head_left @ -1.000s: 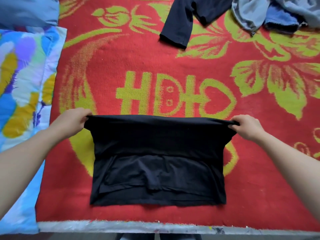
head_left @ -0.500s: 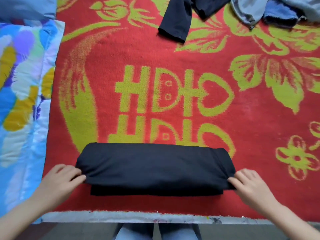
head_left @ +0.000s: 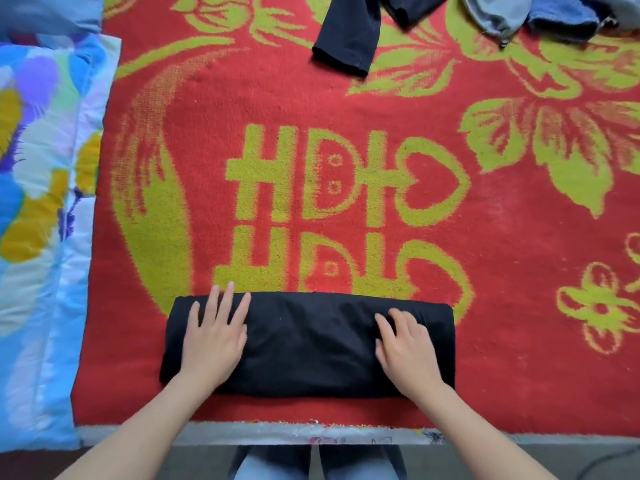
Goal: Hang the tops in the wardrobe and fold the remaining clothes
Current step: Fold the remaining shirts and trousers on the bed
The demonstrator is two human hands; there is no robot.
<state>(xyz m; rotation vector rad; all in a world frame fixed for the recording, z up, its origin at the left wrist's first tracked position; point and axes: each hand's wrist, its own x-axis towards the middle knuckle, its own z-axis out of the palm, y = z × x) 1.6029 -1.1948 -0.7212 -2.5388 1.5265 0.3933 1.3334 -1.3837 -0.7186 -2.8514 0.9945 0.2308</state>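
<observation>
A black garment lies folded into a wide flat rectangle near the front edge of the red and green blanket. My left hand rests flat on its left part with fingers spread and straight. On the right part, my right hand presses down, its fingers slightly bent but holding nothing. At the top of the view lie another black garment with a sleeve hanging toward me and a heap of grey and blue clothes.
A quilt with blue, yellow and purple patches runs along the left side. The bed's pale front edge lies just below the folded garment, with my legs beneath it.
Both hands pulled the garment's far edge toward me and folded it over. They then let go of the corners and moved onto the top of the folded piece.
</observation>
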